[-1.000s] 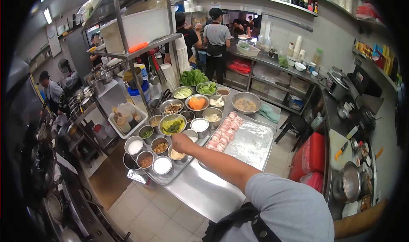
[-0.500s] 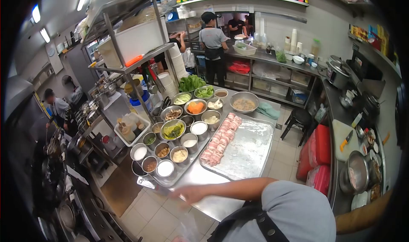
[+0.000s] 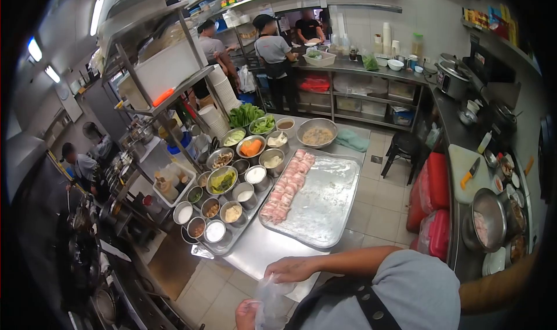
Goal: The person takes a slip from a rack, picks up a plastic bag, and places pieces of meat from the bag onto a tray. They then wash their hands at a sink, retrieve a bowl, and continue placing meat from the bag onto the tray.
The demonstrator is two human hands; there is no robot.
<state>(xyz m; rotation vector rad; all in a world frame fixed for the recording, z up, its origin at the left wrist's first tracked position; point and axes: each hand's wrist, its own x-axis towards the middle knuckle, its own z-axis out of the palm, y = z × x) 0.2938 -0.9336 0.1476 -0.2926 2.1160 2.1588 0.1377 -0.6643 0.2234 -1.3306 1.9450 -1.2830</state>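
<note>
My right hand [image 3: 285,269] reaches across the front of my body, its fingers closed on the top of a thin, clear plastic bag [image 3: 270,298]. Lower down, my left hand [image 3: 246,312] grips the bag's left side and is partly cut off by the frame. Just beyond my hands is the bare metal front of the table [image 3: 261,251]. A metal tray [image 3: 325,208] on it bears a row of raw, pink-and-white meat rolls [image 3: 288,186] along its left side.
Left of the meat, another tray [image 3: 238,237] carries several metal tubs, including sliced carrots [image 3: 251,148] and white powder [image 3: 215,231]. A bowl [image 3: 317,134] and green cloth [image 3: 352,139] lie behind. On the right counter, a knife [image 3: 470,174] rests on a cutting board [image 3: 461,156]. Several people stand farther back.
My right hand has come down from its blurred reach to the left and now holds the plastic bag. My left hand has risen further into view. The camera view has shifted slightly.
</note>
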